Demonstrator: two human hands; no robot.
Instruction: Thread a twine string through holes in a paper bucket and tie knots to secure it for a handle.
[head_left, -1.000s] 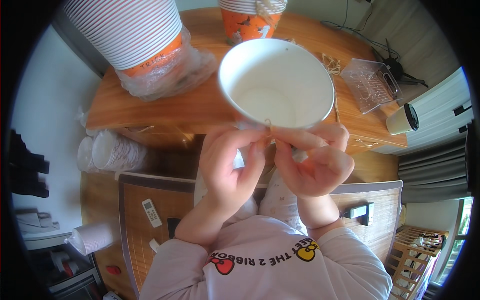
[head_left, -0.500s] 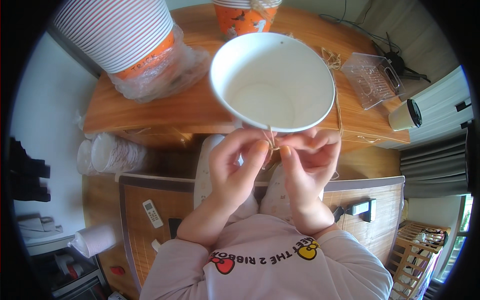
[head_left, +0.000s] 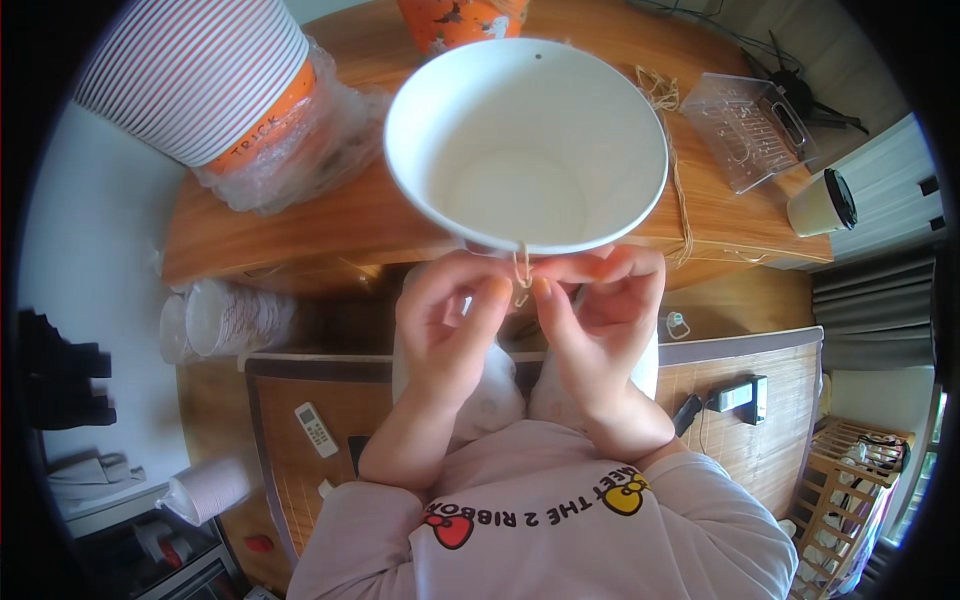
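A large paper bucket (head_left: 590, 120), white inside, tilts its open mouth toward me at the near edge of the desk. One small hole shows near its far rim. At the near rim a thin strand of raffia twine (head_left: 523, 262) loops over the edge and hangs in a small knot or loop. My left hand (head_left: 450, 325) pinches the twine between thumb and fingers just below the rim. My right hand (head_left: 600, 310) pinches it from the other side, its thumb beside the left thumb. Fingers of both hands partly tuck under the rim and are hidden there.
A tall stack of orange-and-white buckets (head_left: 215, 80) in plastic wrap leans at the left of the wooden desk (head_left: 300, 235). Behind stands another orange bucket (head_left: 440, 25). Loose twine (head_left: 680, 190), a clear plastic box (head_left: 745, 135) and a lidded cup (head_left: 822, 205) lie rightward.
The bucket and both hands appear slightly further left and up, partly because the whole view has shifted. Both hands still pinch the twine; its loop now hangs more plainly below the rim.
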